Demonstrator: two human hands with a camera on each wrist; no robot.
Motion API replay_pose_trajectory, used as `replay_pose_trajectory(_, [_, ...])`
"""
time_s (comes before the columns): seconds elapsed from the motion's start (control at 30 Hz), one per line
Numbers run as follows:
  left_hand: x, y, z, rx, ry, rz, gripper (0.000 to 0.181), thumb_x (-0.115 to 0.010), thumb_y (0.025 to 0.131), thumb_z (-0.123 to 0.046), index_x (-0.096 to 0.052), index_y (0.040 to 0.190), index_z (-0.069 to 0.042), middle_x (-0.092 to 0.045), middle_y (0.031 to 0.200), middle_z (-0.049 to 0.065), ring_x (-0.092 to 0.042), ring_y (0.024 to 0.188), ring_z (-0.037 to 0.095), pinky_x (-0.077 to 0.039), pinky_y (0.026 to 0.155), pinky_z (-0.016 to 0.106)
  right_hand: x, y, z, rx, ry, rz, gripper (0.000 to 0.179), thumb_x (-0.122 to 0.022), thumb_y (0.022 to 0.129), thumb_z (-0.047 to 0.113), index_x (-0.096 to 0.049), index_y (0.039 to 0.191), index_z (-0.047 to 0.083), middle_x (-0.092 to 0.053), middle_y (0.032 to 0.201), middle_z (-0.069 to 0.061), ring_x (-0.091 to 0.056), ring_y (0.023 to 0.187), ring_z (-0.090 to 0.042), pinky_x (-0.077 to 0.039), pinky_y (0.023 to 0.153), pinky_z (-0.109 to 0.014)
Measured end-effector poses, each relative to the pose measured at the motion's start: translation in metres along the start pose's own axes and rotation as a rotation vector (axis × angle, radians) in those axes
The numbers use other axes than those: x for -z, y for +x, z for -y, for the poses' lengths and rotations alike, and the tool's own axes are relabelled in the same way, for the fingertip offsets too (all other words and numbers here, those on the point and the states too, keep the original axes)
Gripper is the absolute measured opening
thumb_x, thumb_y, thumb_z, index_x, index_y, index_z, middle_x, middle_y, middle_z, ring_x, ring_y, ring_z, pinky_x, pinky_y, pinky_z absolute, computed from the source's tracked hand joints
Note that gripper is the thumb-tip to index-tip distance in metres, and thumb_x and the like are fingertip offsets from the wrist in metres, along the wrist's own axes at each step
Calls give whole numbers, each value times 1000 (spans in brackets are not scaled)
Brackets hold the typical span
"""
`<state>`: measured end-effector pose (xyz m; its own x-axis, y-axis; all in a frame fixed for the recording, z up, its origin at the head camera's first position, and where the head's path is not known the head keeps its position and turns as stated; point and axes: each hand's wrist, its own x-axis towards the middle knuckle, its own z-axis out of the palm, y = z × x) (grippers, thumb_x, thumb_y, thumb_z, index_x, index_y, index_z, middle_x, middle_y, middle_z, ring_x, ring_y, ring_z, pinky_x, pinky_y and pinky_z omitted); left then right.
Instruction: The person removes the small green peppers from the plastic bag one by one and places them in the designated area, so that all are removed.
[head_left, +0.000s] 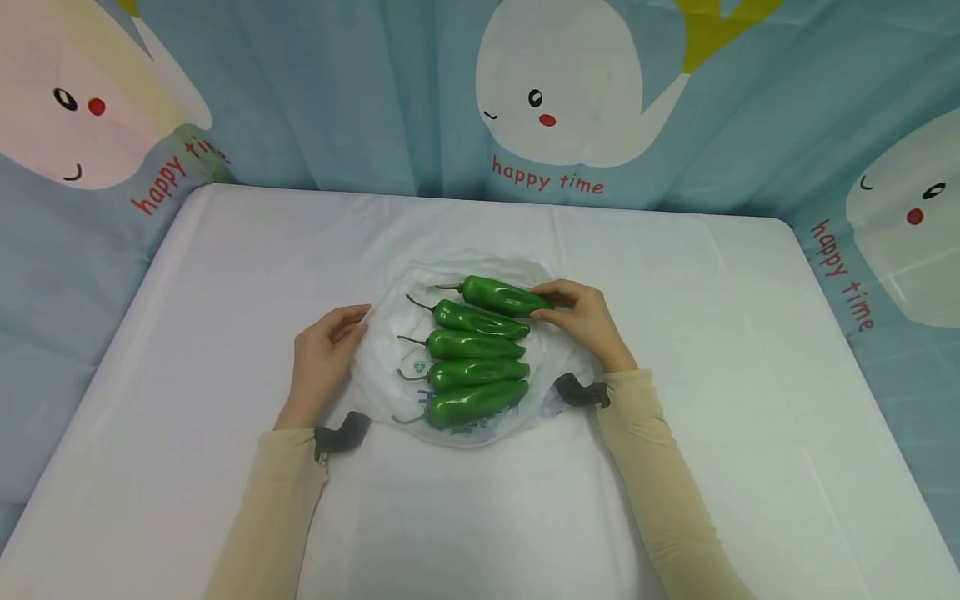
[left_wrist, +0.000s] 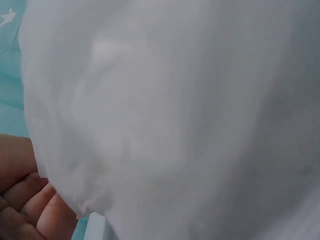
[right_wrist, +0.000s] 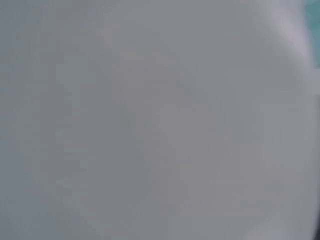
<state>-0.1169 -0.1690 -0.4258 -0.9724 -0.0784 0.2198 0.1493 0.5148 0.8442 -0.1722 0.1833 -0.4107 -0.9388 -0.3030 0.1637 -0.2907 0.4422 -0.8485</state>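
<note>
Several long green chili peppers [head_left: 480, 345] lie in a column on a thin white plastic bag [head_left: 386, 333], their stems to the left. At the top of the column, my right hand [head_left: 583, 315] holds the tapered tip of the uppermost pepper [head_left: 495, 294] between thumb and fingers. My left hand [head_left: 324, 354] pinches the bag's left edge. In the left wrist view the white bag [left_wrist: 150, 100] fills most of the picture, beside the curled fingers of the left hand [left_wrist: 37, 200]. A blurred whitish surface [right_wrist: 160, 120] covers the right wrist view and hides the right hand there.
A white cloth [head_left: 465, 517] covers the table under the bag. Behind and at both sides hangs a blue curtain [head_left: 360, 100] with whale prints. Dark wrist-camera mounts [head_left: 345, 432] sit at both cuffs, close to the bag.
</note>
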Motion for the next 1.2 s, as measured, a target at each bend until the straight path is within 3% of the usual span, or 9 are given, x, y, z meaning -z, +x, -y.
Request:
replay_pose_trajectory(0.53, [-1, 0, 0, -1, 19, 20, 23, -63, 88, 2, -66, 111, 3, -66, 107, 20, -66, 91, 29, -43, 72, 3, 13, -3, 1, -87, 67, -13, 34, -74, 79, 1, -66, 111, -3, -64, 112, -18, -61, 103, -29, -48, 91, -35])
replay_pose_trajectory(0.67, [0, 0, 1, 11, 22, 27, 24, -62, 89, 1, -66, 112, 1, -66, 108, 18, -66, 92, 28, -43, 72, 4, 17, -5, 15, -92, 90, -32, 33, -71, 80, -5, -64, 111, -9, -63, 112, -23, -62, 101, -30, -49, 88, -31])
replay_pose_trajectory(0.77, [0, 0, 1, 12, 24, 30, 24, -62, 89, 0, -66, 113, 1, -66, 109, 17, -66, 93, 28, -44, 72, 4, 18, -7, 25, -87, 109, -51, 32, -70, 80, -7, -62, 110, -12, -63, 109, -27, -64, 94, -23, -50, 83, -23])
replay_pose_trajectory(0.93, [0, 0, 1, 22, 14, 30, 24, -62, 89, 1, -66, 112, 1, -66, 109, 19, -66, 93, 28, -43, 73, 4, 19, -6, 11, -83, 184, -95, 31, -71, 80, -5, -63, 109, -11, -63, 106, -26, -63, 88, -10, -50, 80, -21])
replay_pose_trajectory(1.07, [0, 0, 1, 25, 18, 33, 24, -62, 89, 1, -66, 112, 1, -66, 109, 19, -66, 93, 28, -42, 73, 3, 18, -4, -5, -78, 211, -133, 32, -74, 79, 1, -65, 109, -7, -64, 106, -22, -63, 89, -10, -50, 81, -23])
replay_pose_trajectory(1.2, [-1, 0, 1, 19, 23, 28, 23, -62, 89, 1, -66, 112, 1, -66, 108, 19, -66, 92, 28, -42, 72, 3, 19, -3, -7, -86, 205, -181, 33, -75, 79, 4, -65, 109, -6, -65, 105, -20, -64, 87, -11, -51, 80, -23])
